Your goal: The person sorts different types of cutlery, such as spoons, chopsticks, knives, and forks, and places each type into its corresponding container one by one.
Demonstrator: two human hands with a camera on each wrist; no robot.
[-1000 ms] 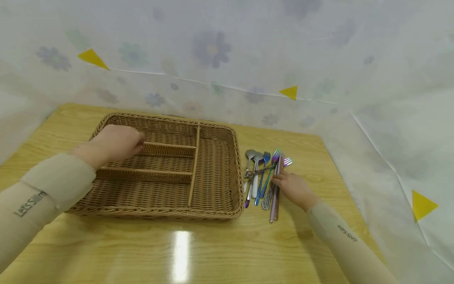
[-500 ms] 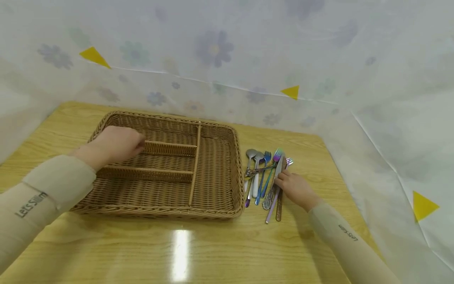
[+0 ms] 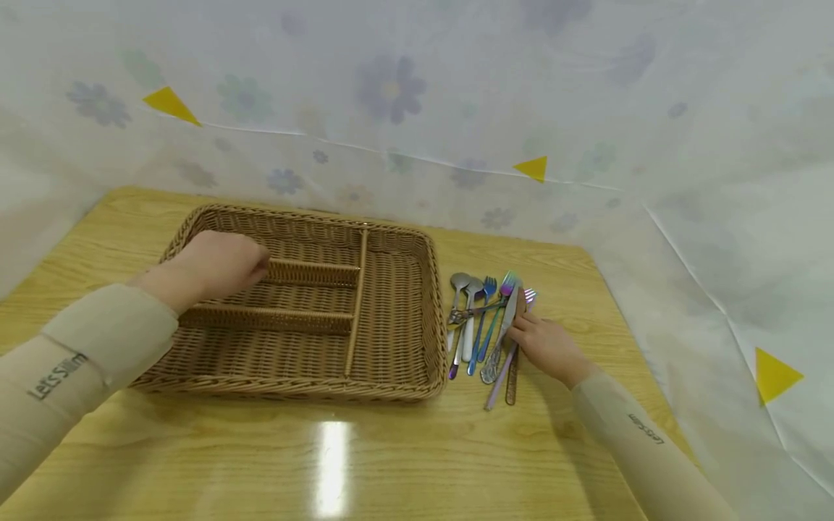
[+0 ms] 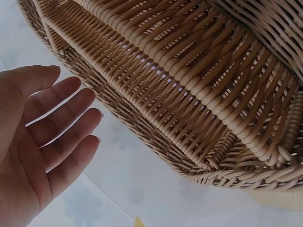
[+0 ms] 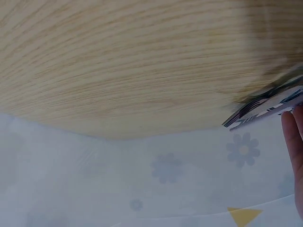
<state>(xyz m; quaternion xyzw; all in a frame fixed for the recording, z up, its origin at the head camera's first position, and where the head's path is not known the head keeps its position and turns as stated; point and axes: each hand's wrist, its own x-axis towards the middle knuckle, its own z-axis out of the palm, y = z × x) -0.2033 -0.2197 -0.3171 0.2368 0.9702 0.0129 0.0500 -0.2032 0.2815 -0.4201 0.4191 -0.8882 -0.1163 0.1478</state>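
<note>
A divided wicker basket (image 3: 394,311) stands on the table. My left hand (image 3: 215,264) is above its left side; in the left wrist view, that hand (image 4: 57,137) has loosely bent fingers and holds nothing. To the basket's right lies a pile of cutlery. My right hand (image 3: 547,351) touches its right side with bent fingertips, beside a silver table knife (image 3: 510,315) with an ornate handle. A purple handle (image 3: 498,383) and a brown patterned handle (image 3: 512,383) stick out below the hand. In the right wrist view, fingers (image 5: 291,135) touch the cutlery; the thumb is hidden.
Spoons (image 3: 460,281), a blue fork (image 3: 490,287) and a rainbow-coloured fork (image 3: 509,284) lie in the pile, some crossing. The wooden table (image 3: 260,456) meets a flower-printed sheet (image 3: 391,145) at the back and sides.
Under my right hand, the purple handle's lower end has swung left, away from the brown one. The knife blade shows more plainly. My left hand has stayed about where it was.
</note>
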